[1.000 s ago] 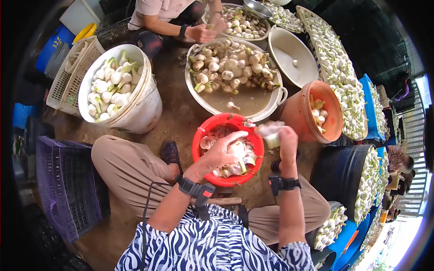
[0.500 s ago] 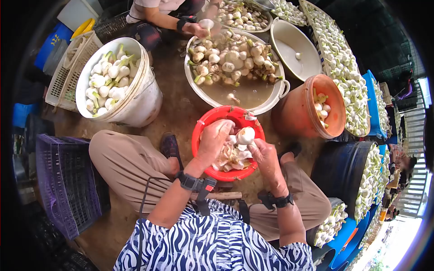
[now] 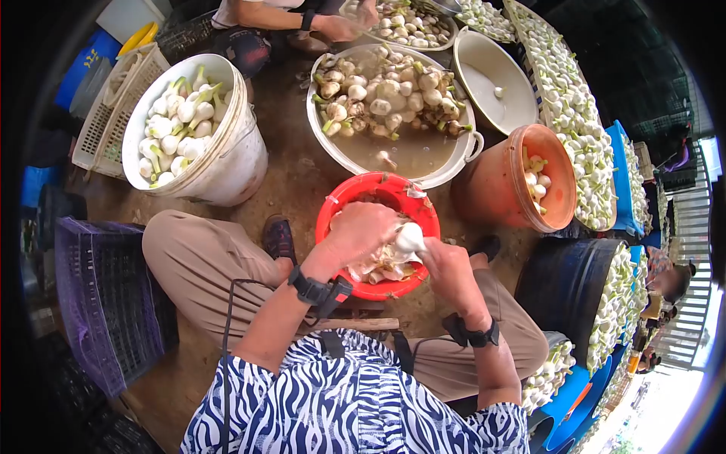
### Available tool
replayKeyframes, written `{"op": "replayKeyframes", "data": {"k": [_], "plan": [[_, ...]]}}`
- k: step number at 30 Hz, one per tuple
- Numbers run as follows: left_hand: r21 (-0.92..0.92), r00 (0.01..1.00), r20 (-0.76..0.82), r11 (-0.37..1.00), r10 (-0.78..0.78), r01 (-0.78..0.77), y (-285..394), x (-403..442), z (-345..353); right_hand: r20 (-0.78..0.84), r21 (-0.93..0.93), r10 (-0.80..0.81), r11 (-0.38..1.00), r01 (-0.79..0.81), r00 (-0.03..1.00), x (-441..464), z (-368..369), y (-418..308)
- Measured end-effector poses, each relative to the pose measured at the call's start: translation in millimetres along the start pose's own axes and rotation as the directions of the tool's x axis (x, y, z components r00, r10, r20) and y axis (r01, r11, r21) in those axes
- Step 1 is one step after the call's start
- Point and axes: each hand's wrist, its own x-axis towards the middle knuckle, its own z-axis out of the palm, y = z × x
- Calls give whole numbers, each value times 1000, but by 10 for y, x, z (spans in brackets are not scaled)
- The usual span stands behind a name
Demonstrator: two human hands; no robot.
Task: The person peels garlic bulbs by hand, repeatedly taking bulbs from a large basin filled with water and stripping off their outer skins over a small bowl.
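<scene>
A white garlic bulb (image 3: pixel 411 238) is held over a red basin (image 3: pixel 331 198); my right hand (image 3: pixel 448 271) is closed on its stem end. My left hand (image 3: pixel 361 233) is just left of the bulb, its fingers curled and slightly blurred. Whatever those fingers pinch is hidden, and I cannot tell if they touch the bulb. Loose papery garlic skins (image 3: pixel 382 266) lie in the basin below both hands.
Ahead is a large white tub (image 3: pixel 435 180) of unpeeled garlic in murky water. A white bucket (image 3: pixel 246 163) of cleaned garlic stands left, an orange bucket (image 3: pixel 491 185) right. Another person's hand (image 3: pixel 339 28) is at the top. A purple-draped crate (image 3: pixel 113 303) sits left.
My left hand has come down and across toward the bulb. The bulb now looks whiter and tilts differently in my right hand. The other person's hand no longer holds up a bulb over the tub.
</scene>
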Motion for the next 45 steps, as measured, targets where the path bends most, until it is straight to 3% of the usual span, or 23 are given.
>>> {"op": "replayKeyframes", "data": {"k": [3, 8, 10, 12, 14, 16, 18, 19, 20, 22, 24, 25, 26, 28, 31, 32, 35, 36, 37, 38, 40, 42, 45], "plan": [[22, 974, 7, 974, -226, 226, -269, -6, 136, -19, 311, -94, 946, 95, 995, -34, -189, -8], [-321, 968, -249, 942, 17, -99, 77, 49, 210, 104, 544, 184, 812, -211, 977, -78, -230, 279], [-557, 980, -147, 830, -132, 29, 265, 126, 227, 120, 573, 175, 792, -212, 977, -28, -195, 339], [-423, 992, -47, 902, -117, 87, 264, 156, 389, 128, 691, 233, 676, -255, 964, 17, -233, 418], [-355, 993, -113, 935, -36, -6, 131, 117, 600, -14, 810, 514, 509, -292, 857, 77, -476, 589], [-358, 990, -112, 933, -89, 44, 150, -13, 666, -295, 904, 523, 425, 55, 799, 270, -668, 1193], [125, 944, -262, 977, 198, -170, 70, -38, 817, -226, 957, 691, 288, 25, 686, 563, -989, 1235], [50, 988, -111, 994, 107, -102, 81, -37, 780, -217, 960, 688, 280, 22, 692, 770, -912, 1313], [51, 990, -104, 995, 90, -85, 78, -8, 775, -137, 930, 543, 360, -82, 829, 988, -718, 1397], [-361, 915, 326, 863, -238, 353, 9, 122, 768, 21, 699, 278, 683, -213, 960, 1502, -243, 1404], [-382, 908, 282, 833, -308, 401, -133, 127, 882, 129, 451, 7, 890, -65, 992, 2046, 462, 1483], [-271, 979, 23, 942, -202, 200, -206, 127, 922, 68, 212, -212, 958, 193, 975, 2274, 686, 1420], [-100, 976, -213, 995, -39, 18, -291, 154, 930, 259, 86, -152, 987, 134, 954, 2481, 802, 1263], [42, 967, -253, 999, 0, 11, -306, 241, 679, 445, -1, -120, 991, 135, 887, 2747, 1224, 1291], [-318, 957, -81, 918, -277, 238, -409, 320, 485, 642, -44, -213, 949, 312, 737, 2974, 1676, 1709], [-324, 955, -82, 914, -285, 245, -462, 370, 478, 649, -42, -214, 948, 316, 730, 2956, 1698, 1856], [-817, 835, -59, 507, -546, 274, -707, 513, 561, 455, -55, -88, 990, 127, 886, 2789, 1500, 2092], [-824, 836, -61, 500, -545, 267, -718, 615, 520, 409, 206, -40, 977, -49, 912, 2661, 1278, 2035], [-920, 796, 9, 307, -605, 243, -699, 742, 467, 375, 459, 24, 863, -208, 927, 2495, 1056, 1917], [-973, 757, 90, 105, -647, 206, -656, 817, 435, 376, 457, 27, 864, -211, 926, 2326, 877, 1771], [-972, 770, 149, 52, -620, 230, -599, 916, 430, 367, 723, -39, 641, -259, 929, 2066, 522, 1408], [-974, 855, 161, 59, -494, 218, -677, 988, 504, 162, 569, -162, 821, 42, 973, 1849, 311, 1064], [-974, 821, 124, 88, -557, 207, -608, 892, 472, 36, 227, -139, 966, 127, 990, 1615, 178, 641]]}}
